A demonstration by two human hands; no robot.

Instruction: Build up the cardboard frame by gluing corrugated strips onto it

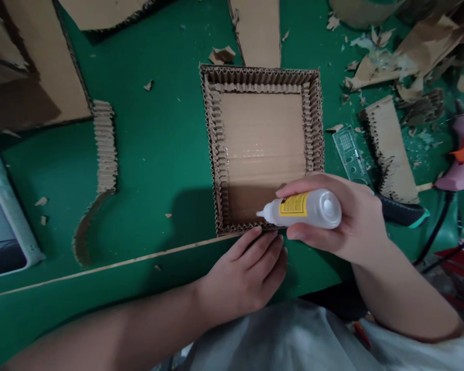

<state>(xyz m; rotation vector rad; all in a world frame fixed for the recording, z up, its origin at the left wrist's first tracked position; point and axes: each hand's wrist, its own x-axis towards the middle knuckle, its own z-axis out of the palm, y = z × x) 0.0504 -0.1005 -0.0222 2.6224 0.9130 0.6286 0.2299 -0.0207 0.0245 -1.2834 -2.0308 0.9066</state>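
A shallow square cardboard tray with corrugated walls lies on the green table. My right hand is closed around a clear glue bottle with a yellow label. The bottle lies nearly sideways, its nozzle pointing left at the inner side of the tray's near wall. Whether the tip touches the cardboard, I cannot tell. Glossy streaks show on the tray's floor. My left hand has its fingers stretched out against the outside of the near wall, the fingertips at its top edge. Its thumb is hidden.
A curled corrugated strip and a large cardboard piece lie left, near a framed device. To the right are a clear plastic piece, a cardboard offcut, a dark-handled tool, a pink glue gun and torn scraps.
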